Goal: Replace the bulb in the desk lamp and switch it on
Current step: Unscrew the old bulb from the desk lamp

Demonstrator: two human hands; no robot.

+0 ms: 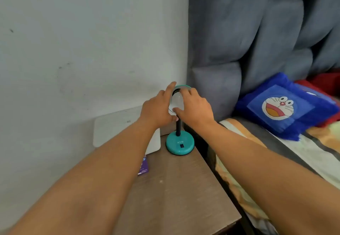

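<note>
Head cam, single frame.

Lamp (180, 143): teal round base w/ dark switch on its front, black stem rising from base centre. Stands on wooden table (184, 188), at far edge, close to wall (73, 41) and just beside bed (276, 152). Teal shade (182, 87) at top of stem, tilted so its opening faces the camera.

Bulb (178, 102): white, round, sits in the shade opening, between both hands. Whether it is seated in the socket: cannot tell, hands cover the join.

L hand (156, 109): curled round left side of shade/bulb, index finger up along shade rim, thumb low near stem. Touching the shade; looks like a steadying hold.

R hand (195, 108): fingers (185, 93) spread over right side of bulb, thumb across its lower front. Grip is on the bulb itself, narrow, fingers wrapped.

Both forearms bare, reaching in from lower corners of frame.

Other items: white flat box (114, 128) leaning against wall behind L arm, partly on table. Small purple card (143, 166) on table by L forearm, mostly hidden; print unreadable. Blue cushion (283, 106) w/ cartoon cat face on bed, against grey padded headboard (257, 32). Red fabric behind cushion, item unclear.

Lamp lit or not: no glow seen from bulb.
</note>
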